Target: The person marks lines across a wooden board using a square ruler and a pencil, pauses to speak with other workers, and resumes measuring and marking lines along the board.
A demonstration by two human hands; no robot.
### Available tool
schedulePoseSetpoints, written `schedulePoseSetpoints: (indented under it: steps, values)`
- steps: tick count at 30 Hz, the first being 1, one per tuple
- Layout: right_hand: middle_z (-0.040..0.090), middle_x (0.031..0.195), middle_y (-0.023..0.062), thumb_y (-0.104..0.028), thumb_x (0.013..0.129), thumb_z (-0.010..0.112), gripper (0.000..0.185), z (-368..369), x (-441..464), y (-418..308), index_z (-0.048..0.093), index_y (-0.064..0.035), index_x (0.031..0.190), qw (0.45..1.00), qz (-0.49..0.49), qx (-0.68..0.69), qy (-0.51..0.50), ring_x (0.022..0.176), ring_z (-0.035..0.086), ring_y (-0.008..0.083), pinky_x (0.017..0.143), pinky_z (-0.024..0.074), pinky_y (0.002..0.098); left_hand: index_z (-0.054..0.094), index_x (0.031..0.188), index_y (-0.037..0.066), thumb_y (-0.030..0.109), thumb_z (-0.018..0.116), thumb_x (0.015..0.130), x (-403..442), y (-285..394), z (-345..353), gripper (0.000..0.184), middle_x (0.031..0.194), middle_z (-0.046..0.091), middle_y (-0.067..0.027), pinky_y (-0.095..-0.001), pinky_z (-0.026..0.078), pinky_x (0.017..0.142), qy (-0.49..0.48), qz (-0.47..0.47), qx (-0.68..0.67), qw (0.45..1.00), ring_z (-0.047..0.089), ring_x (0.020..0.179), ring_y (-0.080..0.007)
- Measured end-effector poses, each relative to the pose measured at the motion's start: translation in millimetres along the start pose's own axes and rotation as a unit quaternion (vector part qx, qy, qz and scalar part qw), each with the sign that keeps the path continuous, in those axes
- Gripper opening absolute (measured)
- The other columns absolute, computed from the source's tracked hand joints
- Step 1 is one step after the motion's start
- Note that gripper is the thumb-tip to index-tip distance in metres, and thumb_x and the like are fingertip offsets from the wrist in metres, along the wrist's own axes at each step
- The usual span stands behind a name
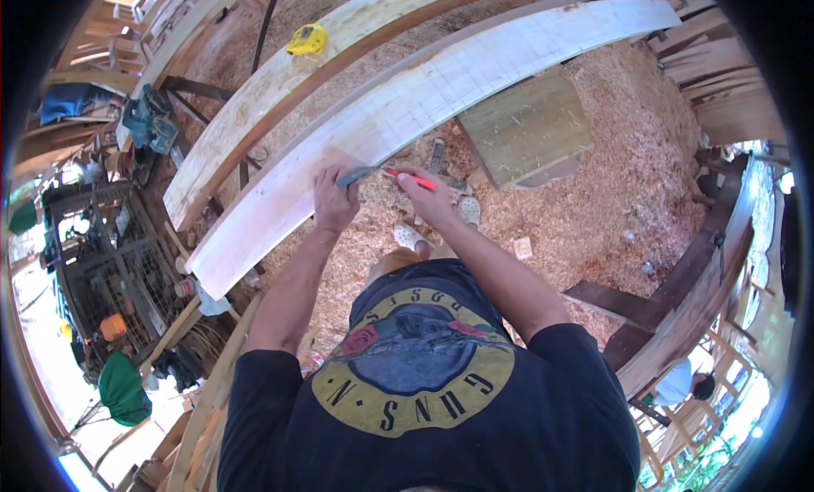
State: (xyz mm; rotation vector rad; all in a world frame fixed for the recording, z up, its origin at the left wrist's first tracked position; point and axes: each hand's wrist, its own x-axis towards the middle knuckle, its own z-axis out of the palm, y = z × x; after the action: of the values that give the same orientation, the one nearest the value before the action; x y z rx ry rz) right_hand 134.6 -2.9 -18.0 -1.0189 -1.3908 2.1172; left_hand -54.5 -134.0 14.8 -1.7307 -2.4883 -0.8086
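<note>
A long pale plank [365,123] with thin pencil lines across it slants through the upper middle. My left hand [337,200] is at its near edge, closed on a narrow grey-blue strip [354,176] whose exact kind I cannot make out. That strip points right, toward the tip of a red pencil-like marking tool [414,179]. My right hand [431,201] pinches the red tool just off the plank's edge, its tip close to the strip's end. Whether the tip touches the strip is too small to tell.
A yellow tape measure [307,39] rests on a second thick timber beam [254,111] beyond the plank. A square wooden board [526,132] lies right of my hands, over a shavings-covered floor [627,195]. Metal crates [110,255] stand left; another person [678,383] is at lower right.
</note>
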Motion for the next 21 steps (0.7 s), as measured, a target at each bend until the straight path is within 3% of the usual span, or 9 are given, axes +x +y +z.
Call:
schedulePoseSetpoints:
  steps: [7, 13, 16, 21]
  values:
    - [0.076, 0.119, 0.0078, -0.018, 0.107, 0.065, 0.031, 11, 12, 3, 0.072, -0.0021, 0.133, 0.999, 0.035, -0.032, -0.002, 0.103, 0.071, 0.0137, 0.092, 0.0577, 0.0298, 0.071, 0.110, 0.011, 0.018, 0.070, 0.092, 0, -2, 1, 0.019, 0.111, 0.066, -0.0135, -0.0527, 0.046, 0.090, -0.004, 0.007, 0.003, 1.000, 0.061, 0.103, -0.0390]
    - [0.078, 0.118, 0.0079, -0.018, 0.107, 0.063, 0.031, 16, 2, -7, 0.072, -0.0035, 0.134, 0.999, -0.007, 0.002, -0.032, 0.102, 0.071, 0.0130, 0.090, 0.0564, 0.0300, 0.071, 0.109, 0.012, 0.018, 0.070, 0.093, 0, 1, -2, 0.017, 0.109, 0.066, -0.0127, -0.0524, 0.045, 0.090, -0.019, -0.003, 0.008, 1.000, 0.061, 0.102, -0.0385]
    - [0.078, 0.115, 0.0061, -0.021, 0.108, 0.062, 0.034, 0, -23, -46, 0.072, -0.0041, 0.135, 0.994, 0.020, 0.087, -0.056, 0.099, 0.071, 0.0125, 0.088, 0.0549, 0.0297, 0.072, 0.108, 0.013, 0.018, 0.070, 0.093, 0, 1, -1, 0.016, 0.108, 0.066, -0.0122, -0.0522, 0.045, 0.089, -0.007, 0.003, 0.012, 1.000, 0.061, 0.101, -0.0379]
    - [0.078, 0.115, 0.0085, -0.019, 0.107, 0.065, 0.034, -9, -21, -38, 0.072, -0.0003, 0.135, 0.996, 0.076, 0.046, 0.001, 0.098, 0.071, 0.0155, 0.089, 0.0584, 0.0304, 0.072, 0.107, 0.013, 0.018, 0.070, 0.093, 3, 4, -3, 0.015, 0.107, 0.066, -0.0116, -0.0521, 0.045, 0.089, 0.003, 0.001, 0.011, 1.000, 0.061, 0.100, -0.0376]
